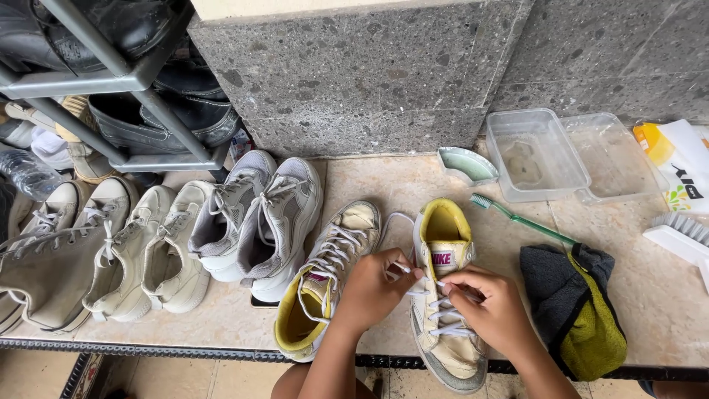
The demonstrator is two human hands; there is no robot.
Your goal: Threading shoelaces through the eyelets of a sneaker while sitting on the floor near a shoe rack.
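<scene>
A cream sneaker with yellow lining [445, 295] lies on the tiled ledge, toe toward me. My left hand [373, 292] pinches a white lace end by the tongue. My right hand [487, 307] grips the lace over the eyelets on the shoe's right side. Its matching sneaker [325, 284] lies just to the left, heel toward me, laced, under my left wrist.
Grey-white sneakers [258, 222] and several cream shoes [111, 251] line the ledge at left under a metal shoe rack [111, 77]. A green toothbrush [521, 219], clear plastic tubs [535, 155], a grey-yellow cloth [580, 307] and a white brush [679, 235] lie at right. Stone wall behind.
</scene>
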